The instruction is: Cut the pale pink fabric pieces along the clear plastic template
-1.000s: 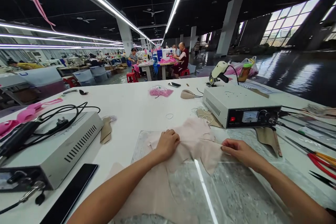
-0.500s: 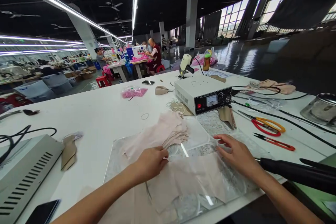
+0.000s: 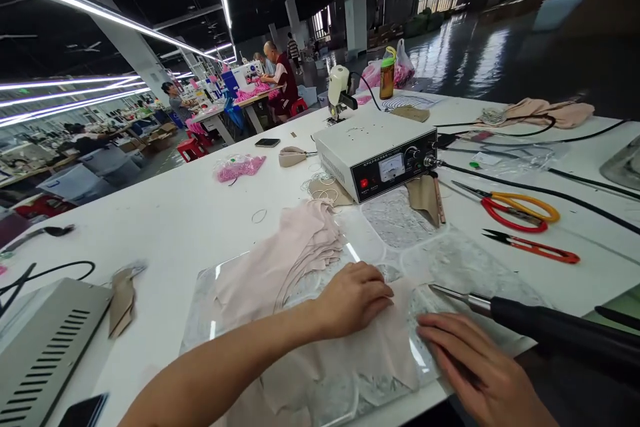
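Note:
My left hand [image 3: 353, 300] lies palm down on a thin pale pink fabric piece [image 3: 395, 347], its fingers laid flat. Just right of that piece is my right hand [image 3: 475, 360], fingers stretched out side by side near the fabric's edge; nothing shows in it. Both hands are over a clear sheet [image 3: 440, 267] on the white table. Above the right hand, a black-handled tool with a metal tip [image 3: 465, 297] points at the fabric's upper right corner. A fanned stack of pale pink fabric pieces [image 3: 300, 233] lies up and left of my left hand.
A control box with a dial [image 3: 395, 167] stands at the back. Yellow-and-red scissors [image 3: 520, 210] and orange snips [image 3: 537, 247] lie to the right. A grey vented box [image 3: 50, 347] and a phone [image 3: 85, 410] are at left. People sew in the background.
My left hand has moved right, from beside the stack onto the fabric piece. The right hand has come down and nearer, below the tool's tip. The camera view has shifted.

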A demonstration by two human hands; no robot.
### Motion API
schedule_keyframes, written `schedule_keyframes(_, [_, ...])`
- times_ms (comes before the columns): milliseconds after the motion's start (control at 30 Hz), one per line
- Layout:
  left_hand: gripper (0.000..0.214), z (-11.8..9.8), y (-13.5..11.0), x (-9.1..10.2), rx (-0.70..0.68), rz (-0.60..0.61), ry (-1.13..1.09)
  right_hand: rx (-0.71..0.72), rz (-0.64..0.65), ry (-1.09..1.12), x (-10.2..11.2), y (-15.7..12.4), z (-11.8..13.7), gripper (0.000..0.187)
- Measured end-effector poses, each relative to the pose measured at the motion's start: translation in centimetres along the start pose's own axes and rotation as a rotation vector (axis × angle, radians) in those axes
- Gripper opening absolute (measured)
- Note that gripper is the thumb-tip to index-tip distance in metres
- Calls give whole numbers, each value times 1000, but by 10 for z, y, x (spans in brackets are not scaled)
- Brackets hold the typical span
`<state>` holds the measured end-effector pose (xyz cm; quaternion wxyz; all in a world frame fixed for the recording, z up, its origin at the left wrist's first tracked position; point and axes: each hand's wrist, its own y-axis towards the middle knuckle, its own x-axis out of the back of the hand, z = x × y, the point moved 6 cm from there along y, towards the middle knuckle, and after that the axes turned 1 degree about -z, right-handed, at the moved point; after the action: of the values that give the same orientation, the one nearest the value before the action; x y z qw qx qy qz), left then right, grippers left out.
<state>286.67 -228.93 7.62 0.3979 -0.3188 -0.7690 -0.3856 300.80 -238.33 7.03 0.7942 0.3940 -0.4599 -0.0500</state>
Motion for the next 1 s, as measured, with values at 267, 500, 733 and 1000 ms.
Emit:
schedule_keyframes(267, [5,7,21,-20,295,129,-138,-126,-84,17,1,3,-13,15])
schedule_keyframes(500, [9,9,18,-20,399,114,-181,-295,79,23,-14,11,-27,21])
schedule_keyframes(733, [7,16,16,-21,473,44,-319,-589,228,176,-27,5,-49,27])
schedule_keyframes(1000, [10,26,8,-16,591,-71,-596,-915,287,546,-52,14,-47,35])
